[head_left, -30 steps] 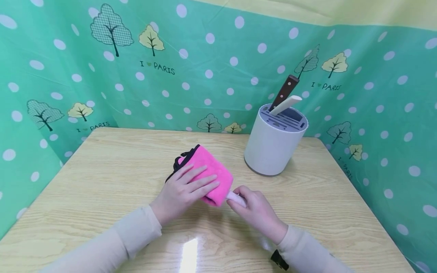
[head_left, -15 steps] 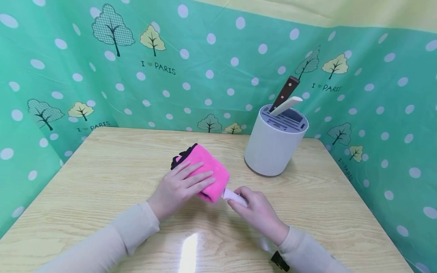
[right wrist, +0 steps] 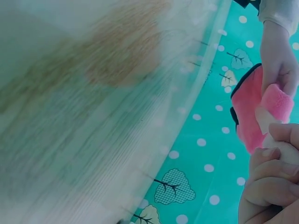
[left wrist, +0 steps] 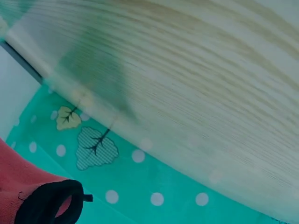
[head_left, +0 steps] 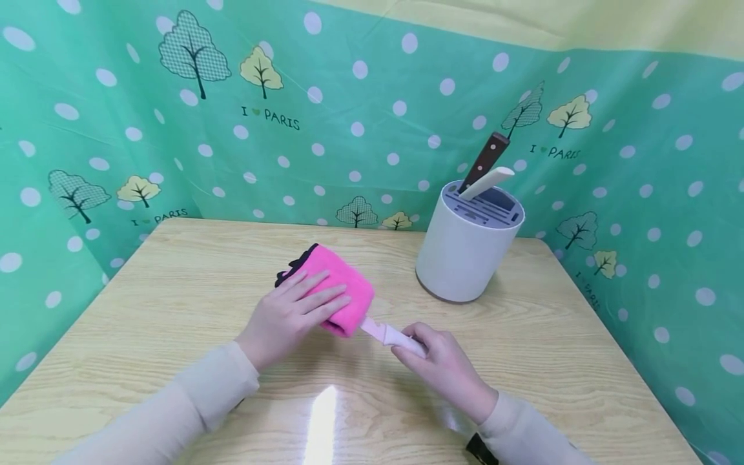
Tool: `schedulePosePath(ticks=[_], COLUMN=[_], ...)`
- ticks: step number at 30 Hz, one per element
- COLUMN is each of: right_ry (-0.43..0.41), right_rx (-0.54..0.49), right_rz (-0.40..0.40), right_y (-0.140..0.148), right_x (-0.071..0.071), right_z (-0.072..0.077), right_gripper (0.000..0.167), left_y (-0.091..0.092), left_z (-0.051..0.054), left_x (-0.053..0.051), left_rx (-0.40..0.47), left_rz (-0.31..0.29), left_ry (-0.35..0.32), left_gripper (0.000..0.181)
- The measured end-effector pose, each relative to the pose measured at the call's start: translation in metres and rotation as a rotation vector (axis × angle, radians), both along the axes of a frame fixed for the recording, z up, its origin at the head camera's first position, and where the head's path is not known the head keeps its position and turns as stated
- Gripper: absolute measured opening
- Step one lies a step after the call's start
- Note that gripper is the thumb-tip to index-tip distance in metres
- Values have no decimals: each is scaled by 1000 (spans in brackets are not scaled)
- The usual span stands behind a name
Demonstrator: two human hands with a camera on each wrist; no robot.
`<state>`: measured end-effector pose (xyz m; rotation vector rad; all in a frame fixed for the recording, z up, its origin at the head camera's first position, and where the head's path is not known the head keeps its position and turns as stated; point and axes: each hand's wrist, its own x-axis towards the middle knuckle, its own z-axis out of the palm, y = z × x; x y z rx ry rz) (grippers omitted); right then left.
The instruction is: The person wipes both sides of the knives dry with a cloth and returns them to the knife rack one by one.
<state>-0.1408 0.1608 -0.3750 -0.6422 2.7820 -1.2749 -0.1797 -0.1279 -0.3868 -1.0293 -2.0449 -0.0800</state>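
Note:
A pink cloth (head_left: 356,294) with black edging is folded around the blade of a white-handled knife (head_left: 402,340). My left hand (head_left: 281,320) grips the cloth, fingers spread over its top and, in the right wrist view, thumb on the other side. Most of the blade is hidden; a short pale stretch with a notch shows between cloth and handle. Curled around the handle is my right hand (head_left: 446,371), seen close up in the right wrist view with its fingers (right wrist: 268,189) wrapped round. Only a black-edged corner of the cloth (left wrist: 28,186) enters the left wrist view.
A white round knife block (head_left: 467,252) stands at the back right of the wooden table (head_left: 192,278). Out of its slotted top stick a brown-handled knife (head_left: 487,158) and a white handle (head_left: 488,182). A green dotted curtain (head_left: 325,116) hangs behind and at the sides.
My left hand and the cloth have slid left along the blade, away from the handle. More of the blade near the handle shows now. The right hand has shifted slightly right and down.

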Motion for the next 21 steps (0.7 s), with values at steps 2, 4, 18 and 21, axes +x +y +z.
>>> schedulePosePath(ticks=[2, 4, 18, 21], right_ry=[-7, -16, -67, -66], right_rx=[-4, -7, 18, 26], right_rz=[1, 4, -2, 5], right_y=[1, 2, 2, 0], right_x=[0, 0, 0, -1], right_z=[0, 1, 4, 4], right_gripper=[16, 17, 18, 19], left_y=[-3, -7, -16, -13], left_z=[1, 2, 6, 6], left_x=[-1, -3, -3, 1], left_rx=[11, 23, 3, -22], left_rz=[6, 7, 36, 46], left_ry=[7, 22, 106, 104], left_gripper=[33, 34, 39, 37])
